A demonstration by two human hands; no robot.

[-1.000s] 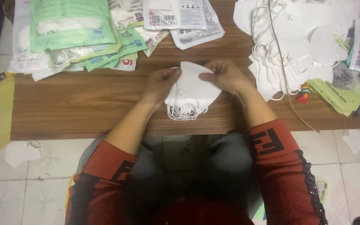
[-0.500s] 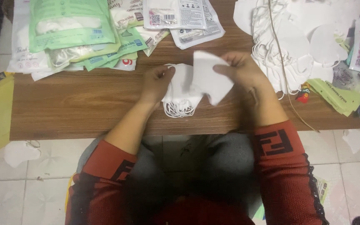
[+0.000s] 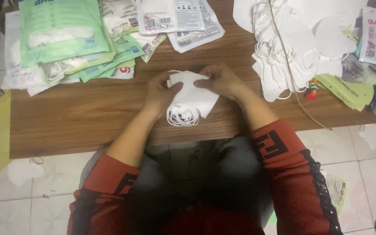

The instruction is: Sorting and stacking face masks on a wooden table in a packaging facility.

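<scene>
A wooden table (image 3: 88,117) stands over a pale tiled floor (image 3: 22,204); the white masks (image 3: 192,98) at its near middle serve as landmark. Far left of the masks: green pouches (image 3: 66,39), stacked flat. At the masks' left edge: left hand (image 3: 159,93), fingers closed on the stack, apparently steadying it. At their upper right: right hand (image 3: 223,80), fingertips pinching the top mask; ear loops hang toward the table edge. Far right: a loose mask pile (image 3: 292,48).

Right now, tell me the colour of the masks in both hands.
White, ear loops too. The masks show best in the head view, on the brown table.
</scene>
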